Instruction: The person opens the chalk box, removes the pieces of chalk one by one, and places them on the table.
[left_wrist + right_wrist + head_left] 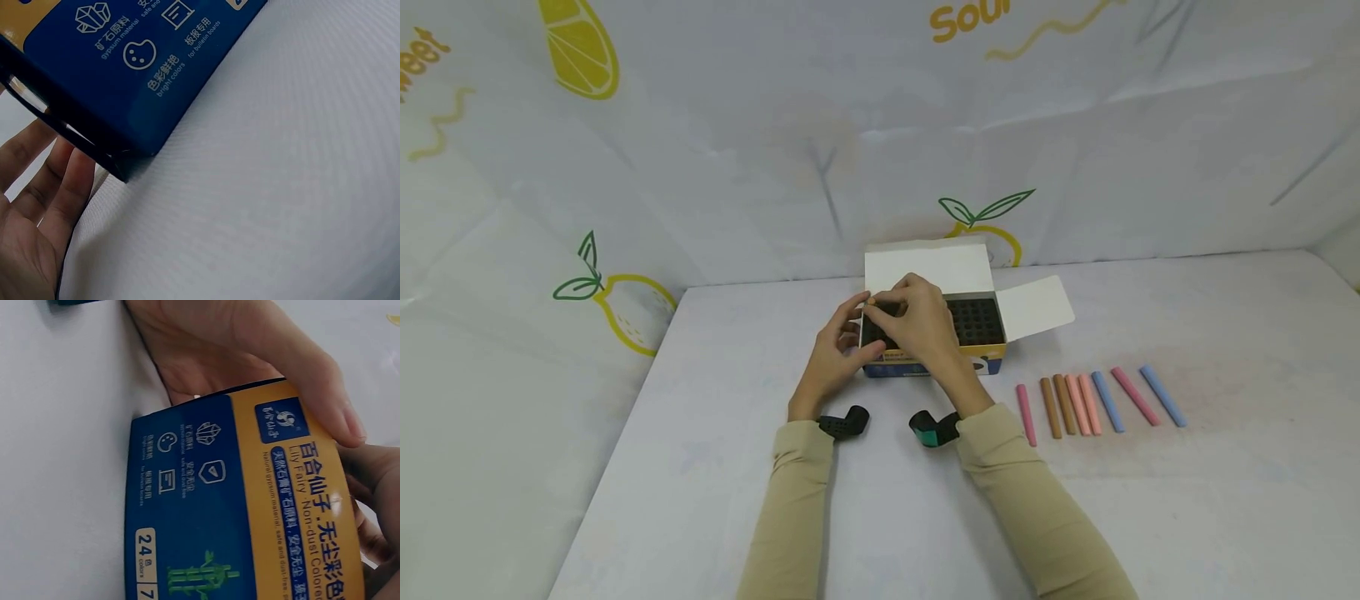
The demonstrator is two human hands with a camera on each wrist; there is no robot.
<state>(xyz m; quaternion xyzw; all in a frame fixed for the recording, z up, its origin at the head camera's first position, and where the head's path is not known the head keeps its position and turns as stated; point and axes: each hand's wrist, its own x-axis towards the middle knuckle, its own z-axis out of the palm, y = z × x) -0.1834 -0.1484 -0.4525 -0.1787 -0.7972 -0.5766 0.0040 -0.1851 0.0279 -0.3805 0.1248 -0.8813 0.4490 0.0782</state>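
Observation:
An open chalk box (895,367) with a blue and yellow front stands on the table, a black insert (976,321) full of holes inside it. My left hand (831,354) holds the box's left end, thumb at the front edge and fingers along the side; the right wrist view shows that thumb (325,394) over the box's top edge. Reaching across the insert, my right hand (923,325) pinches a brownish-orange chalk stick (871,302) at the far left corner. Only the tip of this stick shows; the rest is hidden by fingers and insert.
Right of the box, a row of chalk sticks lies on the table: pink (1026,415), brown (1051,408), peach (1078,405) and blue (1162,397). The box's white lid (927,268) stands up behind, and a side flap (1036,307) sticks out right. A printed cloth wall (737,167) rises behind.

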